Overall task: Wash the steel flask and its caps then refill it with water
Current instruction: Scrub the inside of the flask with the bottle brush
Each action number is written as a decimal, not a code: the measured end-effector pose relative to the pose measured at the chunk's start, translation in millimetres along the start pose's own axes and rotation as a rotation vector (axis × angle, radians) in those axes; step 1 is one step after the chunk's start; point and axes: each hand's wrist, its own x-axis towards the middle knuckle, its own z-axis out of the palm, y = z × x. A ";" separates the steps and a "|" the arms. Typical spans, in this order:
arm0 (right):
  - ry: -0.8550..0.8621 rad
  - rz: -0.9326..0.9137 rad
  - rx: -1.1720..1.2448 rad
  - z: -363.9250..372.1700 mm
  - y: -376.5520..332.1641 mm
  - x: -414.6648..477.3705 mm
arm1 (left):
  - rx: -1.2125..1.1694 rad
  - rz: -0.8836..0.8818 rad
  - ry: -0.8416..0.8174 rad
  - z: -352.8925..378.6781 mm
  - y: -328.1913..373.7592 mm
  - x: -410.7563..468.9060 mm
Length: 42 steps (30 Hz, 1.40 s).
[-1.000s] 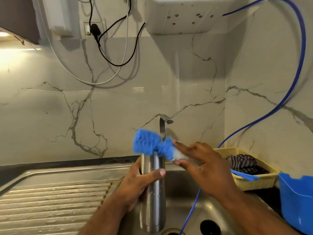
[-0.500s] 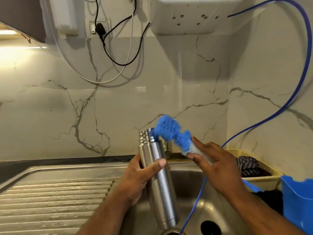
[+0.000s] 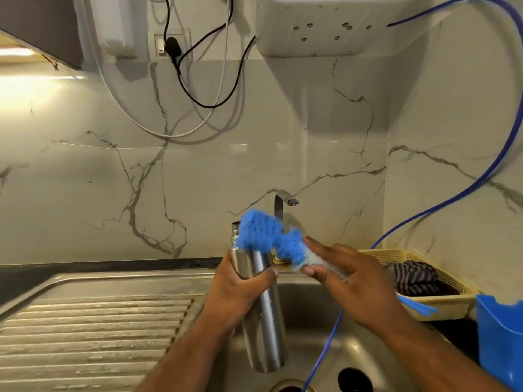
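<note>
On the left, a ridged steel draining board (image 3: 93, 329) runs up to the sink (image 3: 359, 352). Behind stands a pale marble wall (image 3: 85, 179) with grey veins. A black cable (image 3: 209, 106) and a white cable (image 3: 169, 135) hang down it.

In the middle, the left hand (image 3: 237, 295) has its grip clamped round the steel flask (image 3: 264, 321), which is tilted over the sink with its mouth up. The fluffy blue brush (image 3: 263, 236) sits at the flask's mouth, in front of the tap (image 3: 280, 205). The right hand (image 3: 351, 284) has its grip pinched on the brush handle.

A blue hose (image 3: 441, 206) comes down the right wall. Further right sit a yellow basket (image 3: 447, 304) holding a striped cloth (image 3: 413, 278), then a blue tub (image 3: 501, 335).
</note>
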 end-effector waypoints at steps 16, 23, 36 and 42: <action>0.098 0.024 -0.340 -15.3 -4.6 3.6 | 0.086 -0.011 -0.064 -0.7 21.4 -6.9; 0.104 -0.026 -0.293 -32.4 7.3 2.6 | -0.032 0.025 -0.108 -13.0 16.1 -4.2; 0.086 -0.066 -0.221 -20.4 6.5 4.7 | 0.018 -0.026 -0.173 -8.7 8.8 -2.9; -0.023 -0.215 -0.267 -13.9 4.1 6.8 | -0.083 -0.085 -0.194 0.1 17.4 -12.6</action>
